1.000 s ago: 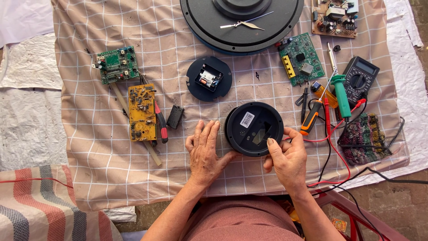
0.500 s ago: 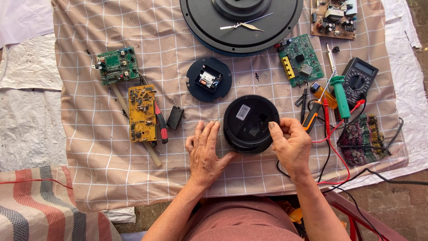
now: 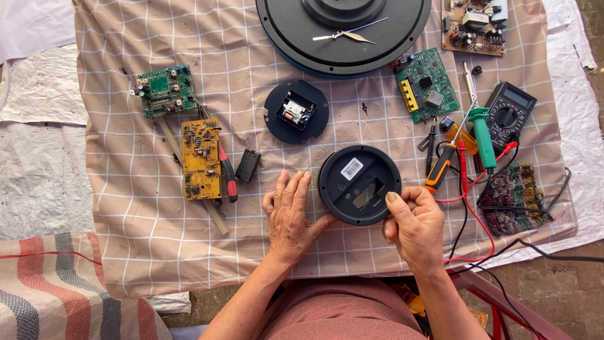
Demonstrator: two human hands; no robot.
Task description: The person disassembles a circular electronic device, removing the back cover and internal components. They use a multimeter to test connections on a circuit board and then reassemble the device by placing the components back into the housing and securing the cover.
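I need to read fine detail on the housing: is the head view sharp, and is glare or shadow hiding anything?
Head view: sharp and evenly daylit, with soft shadows; no glare on the round black plastic housing; the right hand covers its lower right edge; the left hand touches its left side.

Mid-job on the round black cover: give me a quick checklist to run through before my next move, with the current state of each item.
1. Round black cover steadied from both sides: ok. Left hand lies flat against its left edge; right hand has its grip on the lower right rim.
2. Cover resting on the checked cloth, not lifted: cannot tell.
3. Rectangular opening in the cover unobstructed: ok, no finger over it.
4. Smaller black disc with the module clear of the hands: ok, it lies apart, above the cover.
5. Orange-handled screwdriver within reach: ok, just right of the cover.
6. Red test leads clear of the right hand: not ok, they run close beside it.
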